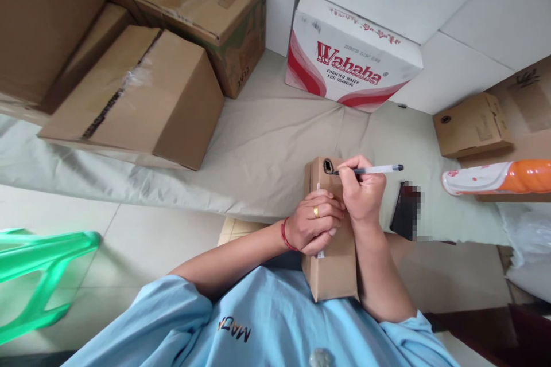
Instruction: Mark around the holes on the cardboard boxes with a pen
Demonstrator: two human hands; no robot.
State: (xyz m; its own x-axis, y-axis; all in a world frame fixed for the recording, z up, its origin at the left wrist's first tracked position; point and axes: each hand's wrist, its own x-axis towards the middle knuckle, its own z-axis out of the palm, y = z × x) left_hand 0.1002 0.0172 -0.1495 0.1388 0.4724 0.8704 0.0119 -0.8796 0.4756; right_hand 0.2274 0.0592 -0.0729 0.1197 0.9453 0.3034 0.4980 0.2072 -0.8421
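Observation:
A narrow tan cardboard box [338,275] lies lengthwise against the front of my blue shirt, its far end at the edge of the cloth-covered surface. My left hand [317,221], with a gold ring and a red cord bracelet, presses down on the box with its fingers curled over the top. In my right hand [364,189] a pen [381,170] with a clear barrel and dark cap end is pinched like for writing. The pen's tip touches or nearly touches the box beside a dark-ringed mark [328,166], perhaps a hole, at the far end.
Large cardboard boxes [181,97] stand at the left. A white and red Wahaha water carton [353,63] is against the wall. Rightward are a small brown box [471,126], an orange and white bottle [495,177] and a phone-like black object [402,212]. A green plastic stool [47,275] stands lower left.

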